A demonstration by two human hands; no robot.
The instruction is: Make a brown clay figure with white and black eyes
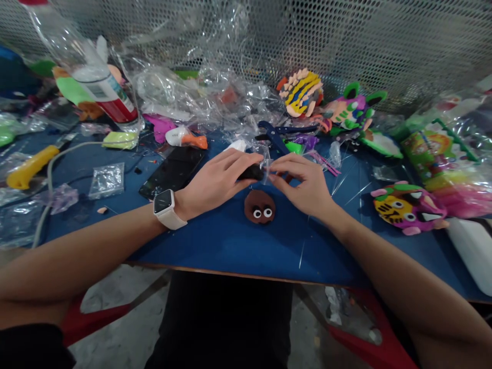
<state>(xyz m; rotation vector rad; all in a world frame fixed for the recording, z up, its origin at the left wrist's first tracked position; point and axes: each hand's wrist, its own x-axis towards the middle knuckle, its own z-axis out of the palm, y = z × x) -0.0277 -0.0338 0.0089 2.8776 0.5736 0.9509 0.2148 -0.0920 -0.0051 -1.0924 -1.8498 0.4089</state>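
Between the fingers and thumb of my left hand [215,177] is a soft-looking black lump [251,172], perhaps modelling clay. A small clear plastic bag [266,171] wraps its right end, and my right hand [298,179] pinches the bag's edge. Just below both hands, a round brown clay face [260,207] with two white-and-black eyes lies flat on the blue table [230,251]. The far side of the black lump is hidden by my left fingers.
Behind my hands lie dark-handled pliers [274,136] and crumpled clear plastic. A phone [172,171] is beside my left wrist. Colourful clay figures [409,207] sit at right; a plastic bottle [103,87] and yellow-handled knife [33,166] are at left.
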